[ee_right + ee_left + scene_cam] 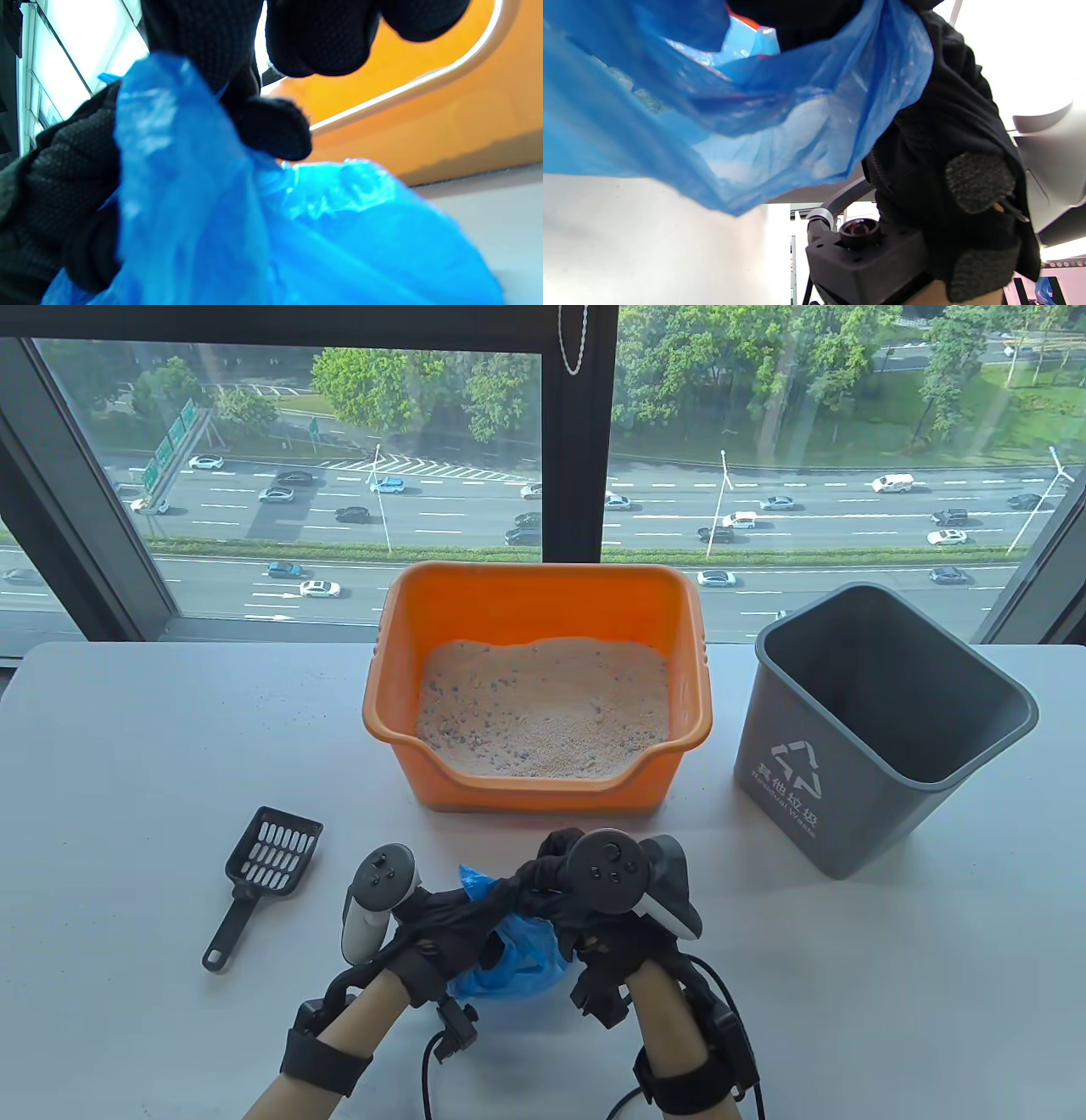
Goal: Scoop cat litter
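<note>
Item: crumpled blue thin-plastic bag (513,954), near table edge, in front of the orange plastic litter tray (534,602). Held between both hands.

Left hand (441,929): black sensor glove, fingers closed on the bag's film; the left wrist view shows blue plastic draped from above, exact finger lie not visible.

Right hand (585,916): black sensor glove, fingers (271,127) pinching a gathered fold of the bag, thumb and forefinger pressed together on it.

Pale granular cat litter (543,712): lies inside the orange tray, speckled with darker bits, surface undisturbed in appearance.

Black slotted plastic litter scoop (263,874): flat on the white table (127,814), left of the hands, apart from them, untouched.

Grey plastic waste bin with recycling mark (882,729): upright, right of the tray, no liner visible.

Step in hand, by judgement: preparation, separating the bag's mouth; scooping not yet begun.

Next move, by judgement: work the two layers apart, spread the opening, likely fit it over the bin rim. Film is thin and clingy; needs a light rubbing pinch, not a pull.
</note>
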`<state>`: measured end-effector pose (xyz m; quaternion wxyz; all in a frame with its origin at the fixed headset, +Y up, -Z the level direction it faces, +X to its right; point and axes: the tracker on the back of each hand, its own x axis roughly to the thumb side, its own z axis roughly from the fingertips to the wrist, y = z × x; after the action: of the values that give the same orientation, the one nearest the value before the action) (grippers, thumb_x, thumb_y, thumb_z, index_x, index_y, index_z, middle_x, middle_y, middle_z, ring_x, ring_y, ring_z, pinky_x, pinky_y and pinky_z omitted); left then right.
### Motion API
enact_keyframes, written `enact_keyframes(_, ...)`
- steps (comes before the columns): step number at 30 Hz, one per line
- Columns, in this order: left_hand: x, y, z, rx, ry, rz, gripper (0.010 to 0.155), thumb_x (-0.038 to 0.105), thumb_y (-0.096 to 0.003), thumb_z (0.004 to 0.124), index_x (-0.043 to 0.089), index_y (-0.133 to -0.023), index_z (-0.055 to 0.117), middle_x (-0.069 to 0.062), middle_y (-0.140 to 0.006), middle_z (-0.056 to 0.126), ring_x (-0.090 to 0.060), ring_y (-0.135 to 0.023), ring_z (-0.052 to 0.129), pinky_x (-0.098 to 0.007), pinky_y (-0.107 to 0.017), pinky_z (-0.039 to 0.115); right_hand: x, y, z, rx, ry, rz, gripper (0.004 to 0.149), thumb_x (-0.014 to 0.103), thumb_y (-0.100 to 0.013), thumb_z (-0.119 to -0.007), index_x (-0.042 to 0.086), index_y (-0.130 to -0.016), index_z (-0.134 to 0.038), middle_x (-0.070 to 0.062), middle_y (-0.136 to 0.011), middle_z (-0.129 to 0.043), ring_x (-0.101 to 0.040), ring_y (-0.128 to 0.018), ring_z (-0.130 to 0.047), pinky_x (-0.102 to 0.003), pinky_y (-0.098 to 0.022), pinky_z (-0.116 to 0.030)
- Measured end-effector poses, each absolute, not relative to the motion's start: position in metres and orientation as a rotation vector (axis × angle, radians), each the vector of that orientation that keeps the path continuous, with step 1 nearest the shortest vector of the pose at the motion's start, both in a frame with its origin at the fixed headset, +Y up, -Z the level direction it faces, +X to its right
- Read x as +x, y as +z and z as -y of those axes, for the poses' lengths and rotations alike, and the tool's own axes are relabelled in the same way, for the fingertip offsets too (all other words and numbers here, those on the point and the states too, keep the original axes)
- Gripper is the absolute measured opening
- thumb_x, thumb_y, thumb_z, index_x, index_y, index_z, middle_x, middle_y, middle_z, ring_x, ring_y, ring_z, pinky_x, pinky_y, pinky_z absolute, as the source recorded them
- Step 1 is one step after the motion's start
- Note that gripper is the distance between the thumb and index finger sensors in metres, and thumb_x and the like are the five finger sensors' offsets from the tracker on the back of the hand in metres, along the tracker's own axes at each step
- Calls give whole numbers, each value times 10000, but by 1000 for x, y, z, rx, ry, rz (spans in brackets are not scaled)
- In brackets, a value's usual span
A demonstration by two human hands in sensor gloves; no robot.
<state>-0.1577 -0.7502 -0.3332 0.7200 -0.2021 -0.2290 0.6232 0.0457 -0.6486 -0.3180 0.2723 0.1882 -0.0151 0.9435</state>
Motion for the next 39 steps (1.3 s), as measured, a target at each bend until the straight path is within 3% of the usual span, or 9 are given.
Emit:
enact_keyframes(6,-159,-337,751,-420,1417,421,536,484,-561,601,136,-919,794,22,-615,896,-40,-244,878,-331,-301,773,32,-301,633,522,2571,80,350,335,-365,-878,159,-665,-916,-96,-779,-803,-219,-557,-794,-452,-445,-672)
enact_keyframes(10,-167,-338,753,-445,1498,357,527,484,-543,621,162,-912,814,16,-617,910,-39,-265,919,-335,-308,800,7,-291,638,538,2607,-80,369,343,-379,-878,143,-687,-908,-119,-781,-806,-235,-551,-805,-464,-429,-683)
enact_keyframes(14,-179,-343,757,-528,1569,391,556,575,-489,716,215,-882,874,-16,-687,935,-85,-381,998,-354,-360,815,-2,-286,646,588,2423,-389,558,482,-440,-713,90,-828,-794,-213,-880,-684,-320,-631,-737,-497,-466,-614)
enact_keyframes(17,-183,-347,757,-623,1555,464,500,491,-501,792,218,-915,849,-27,-766,922,-114,-483,1024,-362,-405,815,6,-290,651,610,2324,-456,548,487,-451,-694,107,-825,-815,-210,-881,-691,-321,-632,-748,-487,-459,-624)
enact_keyframes(24,-183,-348,748,-581,1489,496,511,250,-497,864,192,-992,753,-76,-902,828,-159,-668,1000,-323,-443,814,53,-290,667,445,2243,-341,450,445,-432,-797,129,-743,-877,-182,-826,-766,-294,-583,-794,-465,-425,-658)
enact_keyframes(28,-181,-344,744,-573,1469,539,552,193,-498,865,181,-1023,696,-92,-945,767,-194,-726,952,-310,-466,797,58,-297,680,381,2340,-391,730,434,-387,-878,199,-1000,-558,-149,-968,-569,-322,-685,-700,-476,-479,-598)
enact_keyframes(32,-176,-339,748,-662,1511,614,595,150,-500,861,172,-1051,639,-106,-987,709,-214,-783,906,-317,-494,775,53,-306,700,392,2458,-492,930,432,-369,-906,284,-1046,-287,-64,-1111,-303,-355,-771,-624,-476,-516,-568)
enact_keyframes(36,-168,-337,748,-632,1438,650,605,126,-499,852,177,-1054,617,-99,-993,685,-206,-801,878,-303,-502,766,45,-315,722,445,2376,-478,744,375,-364,-916,276,-1003,-547,-23,-1087,-459,-360,-780,-628,-471,-518,-573)
enact_keyframes(39,-170,-336,745,-528,1363,627,597,122,-495,855,199,-1044,632,-74,-972,692,-157,-811,864,-286,-498,768,45,-317,730,451,2382,-199,383,329,-369,-904,280,-745,-858,0,-840,-831,-290,-705,-750,-464,-496,-632)
